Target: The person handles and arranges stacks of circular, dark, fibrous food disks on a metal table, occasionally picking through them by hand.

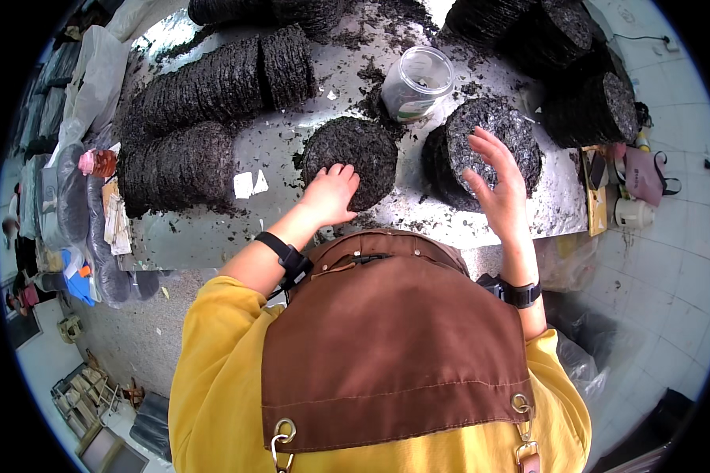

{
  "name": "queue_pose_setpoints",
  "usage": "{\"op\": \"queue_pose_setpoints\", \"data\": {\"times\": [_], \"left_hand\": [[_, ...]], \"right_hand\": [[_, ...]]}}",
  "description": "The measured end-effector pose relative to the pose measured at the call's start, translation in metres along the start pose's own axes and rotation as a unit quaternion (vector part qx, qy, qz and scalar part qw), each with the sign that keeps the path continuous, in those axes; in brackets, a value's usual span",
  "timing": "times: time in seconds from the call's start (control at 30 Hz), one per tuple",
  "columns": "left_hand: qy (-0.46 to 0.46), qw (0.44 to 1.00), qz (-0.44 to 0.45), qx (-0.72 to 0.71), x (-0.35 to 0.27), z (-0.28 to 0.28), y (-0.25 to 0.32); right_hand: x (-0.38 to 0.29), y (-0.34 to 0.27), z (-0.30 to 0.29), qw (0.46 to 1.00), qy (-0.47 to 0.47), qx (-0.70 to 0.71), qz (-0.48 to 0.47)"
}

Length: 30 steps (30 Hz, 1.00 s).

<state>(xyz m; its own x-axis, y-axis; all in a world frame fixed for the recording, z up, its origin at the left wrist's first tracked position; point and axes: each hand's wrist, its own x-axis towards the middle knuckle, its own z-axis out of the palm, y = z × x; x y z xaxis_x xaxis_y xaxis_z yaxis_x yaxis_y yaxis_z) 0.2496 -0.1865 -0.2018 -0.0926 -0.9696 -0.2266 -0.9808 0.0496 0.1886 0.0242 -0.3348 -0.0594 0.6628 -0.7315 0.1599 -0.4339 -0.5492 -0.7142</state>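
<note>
Before me a round, dark dried-seaweed sheet (361, 151) lies on the metal-topped table (272, 230). My left hand (332, 192) rests on its near left part, palm down with the fingers spread. To the right, a stack of similar round seaweed sheets (494, 127) leans toward me. My right hand (500, 180) is raised in front of that stack, thumb and fingers apart, and nothing shows between them. Whether its fingertips touch the stack I cannot tell. How many sheets lie under my left hand is also unclear.
Long rows of seaweed sheets (204, 88) lie at the left, and more stacks (591, 112) stand at the right. A clear plastic tub (417, 86) is behind the two near piles. White paper scraps (249, 184) and dark flakes are scattered about. A pink-capped bottle (99, 162) stands at the left edge.
</note>
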Motion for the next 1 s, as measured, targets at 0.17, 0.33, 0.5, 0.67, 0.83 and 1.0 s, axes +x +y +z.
{"op": "queue_pose_setpoints", "data": {"times": [0.17,0.33,0.5,0.67,0.83,1.0], "left_hand": [[-0.023,1.0,-0.014,-0.005,0.008,0.001,0.003],[-0.039,0.998,-0.033,0.034,0.001,0.011,0.014],[0.014,0.998,-0.026,0.064,0.0,0.025,0.013],[0.023,0.999,-0.04,-0.019,-0.005,0.022,0.009],[0.113,0.993,-0.031,-0.018,-0.007,0.034,0.007],[0.058,0.998,-0.025,-0.015,-0.005,0.026,0.003]], "right_hand": [[-0.002,-0.003,0.006,0.999,-0.022,-0.015,-0.028],[0.011,-0.009,0.03,0.996,-0.08,-0.009,-0.025],[0.056,0.023,0.104,0.984,-0.155,-0.079,-0.047],[0.096,0.059,0.176,0.961,-0.189,-0.19,-0.074],[0.104,0.072,0.206,0.905,-0.214,-0.355,-0.093],[0.115,0.071,0.206,0.883,-0.255,-0.368,-0.139]]}}
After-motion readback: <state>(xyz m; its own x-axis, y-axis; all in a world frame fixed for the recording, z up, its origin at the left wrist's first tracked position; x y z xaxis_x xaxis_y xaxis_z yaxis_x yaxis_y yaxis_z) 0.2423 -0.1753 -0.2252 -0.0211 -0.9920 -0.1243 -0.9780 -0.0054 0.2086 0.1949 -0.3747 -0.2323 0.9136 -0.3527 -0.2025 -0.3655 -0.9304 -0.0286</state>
